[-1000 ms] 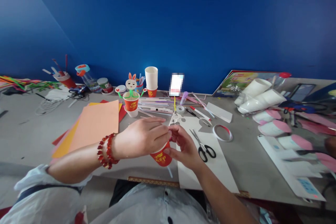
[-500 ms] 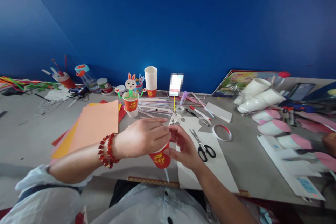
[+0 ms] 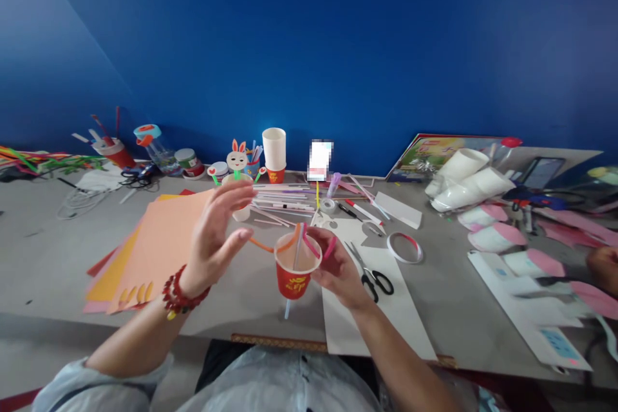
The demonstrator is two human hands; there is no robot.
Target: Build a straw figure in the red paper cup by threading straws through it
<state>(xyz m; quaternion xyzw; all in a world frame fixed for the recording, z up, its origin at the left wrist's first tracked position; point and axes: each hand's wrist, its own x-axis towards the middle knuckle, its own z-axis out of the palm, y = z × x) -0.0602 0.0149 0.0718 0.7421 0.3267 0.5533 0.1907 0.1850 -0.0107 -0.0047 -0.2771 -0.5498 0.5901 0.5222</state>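
My right hand (image 3: pixel 335 267) grips the side of a red paper cup (image 3: pixel 292 282) with yellow markings. A pale straw (image 3: pixel 288 309) runs through the cup and sticks out below its bottom. At the rim, an orange pipe cleaner (image 3: pixel 263 244) reaches out to the left and a pink pipe cleaner (image 3: pixel 331 246) curls to the right, against my right fingers. My left hand (image 3: pixel 215 232) is raised left of the cup, fingers apart, holding nothing. Behind it, partly hidden, stands a cup with a paper rabbit head (image 3: pixel 237 161). Scissors (image 3: pixel 369 273) lie on white paper (image 3: pixel 371 328) beside my right hand.
Coloured paper sheets (image 3: pixel 159 244) lie at left. Straws (image 3: pixel 284 196), markers (image 3: pixel 364 211) and a tape roll (image 3: pixel 404 248) are spread across the middle. Stacked cups (image 3: pixel 274 151) stand by the wall. At right are a power strip (image 3: pixel 526 309), bagged cups (image 3: pixel 473 187) and another person's hand (image 3: pixel 603 269).
My left hand has let go at the cup's top and moved left, opening. The cup's mouth and the orange and pink pipe cleaners now show. My right hand still holds the cup.
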